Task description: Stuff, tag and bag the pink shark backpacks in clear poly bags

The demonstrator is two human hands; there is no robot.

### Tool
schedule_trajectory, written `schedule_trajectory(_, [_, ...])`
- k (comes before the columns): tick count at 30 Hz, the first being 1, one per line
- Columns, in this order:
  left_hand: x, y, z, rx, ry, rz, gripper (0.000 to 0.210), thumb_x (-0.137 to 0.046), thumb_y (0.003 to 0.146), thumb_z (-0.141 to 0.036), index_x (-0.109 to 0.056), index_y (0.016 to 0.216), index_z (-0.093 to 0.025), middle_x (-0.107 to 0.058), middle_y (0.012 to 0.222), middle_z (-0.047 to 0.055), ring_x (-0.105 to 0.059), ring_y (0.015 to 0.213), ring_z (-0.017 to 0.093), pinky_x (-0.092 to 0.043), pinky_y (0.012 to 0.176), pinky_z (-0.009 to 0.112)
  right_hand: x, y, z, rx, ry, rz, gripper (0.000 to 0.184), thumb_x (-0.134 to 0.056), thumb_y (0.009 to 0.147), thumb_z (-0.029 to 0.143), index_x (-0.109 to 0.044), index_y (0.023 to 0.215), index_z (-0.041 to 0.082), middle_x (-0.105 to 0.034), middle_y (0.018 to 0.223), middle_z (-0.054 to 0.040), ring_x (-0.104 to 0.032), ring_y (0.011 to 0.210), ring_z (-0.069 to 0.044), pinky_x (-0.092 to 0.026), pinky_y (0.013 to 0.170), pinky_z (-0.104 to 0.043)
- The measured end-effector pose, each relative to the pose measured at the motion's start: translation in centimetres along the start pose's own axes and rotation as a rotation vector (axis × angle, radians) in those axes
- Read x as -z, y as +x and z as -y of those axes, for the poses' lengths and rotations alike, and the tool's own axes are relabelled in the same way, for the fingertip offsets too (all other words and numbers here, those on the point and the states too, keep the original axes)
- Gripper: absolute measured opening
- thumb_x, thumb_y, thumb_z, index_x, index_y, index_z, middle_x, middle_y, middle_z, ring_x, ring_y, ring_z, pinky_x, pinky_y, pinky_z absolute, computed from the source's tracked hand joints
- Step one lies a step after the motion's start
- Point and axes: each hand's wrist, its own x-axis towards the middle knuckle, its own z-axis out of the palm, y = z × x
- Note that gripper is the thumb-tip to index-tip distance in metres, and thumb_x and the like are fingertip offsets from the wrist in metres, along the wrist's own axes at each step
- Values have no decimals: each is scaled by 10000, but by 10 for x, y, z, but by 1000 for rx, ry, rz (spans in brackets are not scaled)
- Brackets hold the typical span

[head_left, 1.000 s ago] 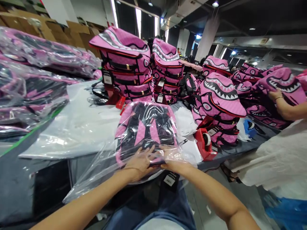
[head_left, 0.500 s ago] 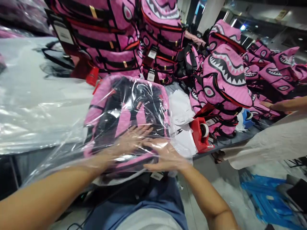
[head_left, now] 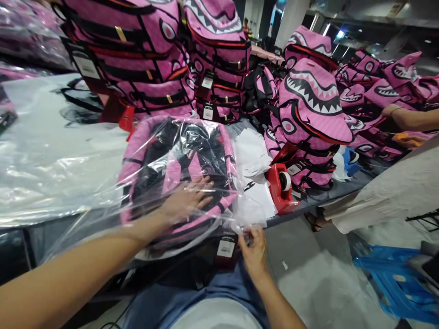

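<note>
A pink and black backpack (head_left: 137, 157) lies strap side up in front of me, inside a clear plastic bag (head_left: 92, 228). My left hand (head_left: 187, 198) rests flat on the backpack with its fingers spread, under the clear film. At the near right corner my right hand (head_left: 253, 244) pinches the edge of the plastic bag between thumb and fingers. A hang tag with a white label (head_left: 226, 247) dangles just left of my right hand, below the backpack's near edge.
Stacked pink shark-mouth backpacks (head_left: 147, 68) stand behind, with another stack (head_left: 308, 105) to the right. A red tape dispenser (head_left: 279, 194) sits beside white papers (head_left: 255, 155). Clear plastic sheeting (head_left: 51, 160) covers the left. At far right is another person's arm (head_left: 414, 119); a blue stool (head_left: 391, 278) stands below.
My right hand has left the backpack's top and moved down and right to the bag's edge, closing on it. My left hand stays on the backpack, fingers spread. The view has shifted slightly.
</note>
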Motion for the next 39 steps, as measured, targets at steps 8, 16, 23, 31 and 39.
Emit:
schedule_trajectory(8, [17,-48,-75,-15,-27,-95,457,-411,1022,-352,-527,1431,-184,-521,1538,125,-424,1460,295,-320,1219,515,17,2,12,-51,-117,110,288,-593,813,249,-625,1090,178,-734,927,-86,-704,825,-246,-521,780,-336])
schedule_trajectory(16, [-117,-128,-126,546,-823,-316,629,-566,864,-605,-563,1329,-182,-650,1381,153,-602,1298,327,-433,1148,537,16,1,5,-84,-56,379,310,-518,823,155,-677,1086,195,-672,710,-12,-624,644,-194,-445,643,-259])
schedule_trajectory(23, [-109,-106,-123,611,-1086,-252,610,-677,713,-742,-742,957,-187,-787,969,89,-730,969,307,-586,905,423,25,0,-14,-175,653,583,269,-514,881,273,-696,1060,187,-714,899,-20,-637,838,-183,-518,834,-307])
schedule_trajectory(31, [-111,-114,-136,603,-1303,-234,592,-781,618,-762,-653,770,-204,-740,740,16,-692,704,189,-577,683,280,46,-18,0,-332,899,694,365,-550,862,414,-718,1072,168,-723,881,-27,-658,867,-197,-512,899,-335])
schedule_trajectory(39, [-130,-161,-144,453,-1126,54,508,-698,757,-720,-743,843,-221,-740,663,32,-708,577,233,-592,566,326,46,-55,4,-280,166,352,93,-623,837,261,-624,770,196,-642,671,24,-572,618,-140,-402,596,-215])
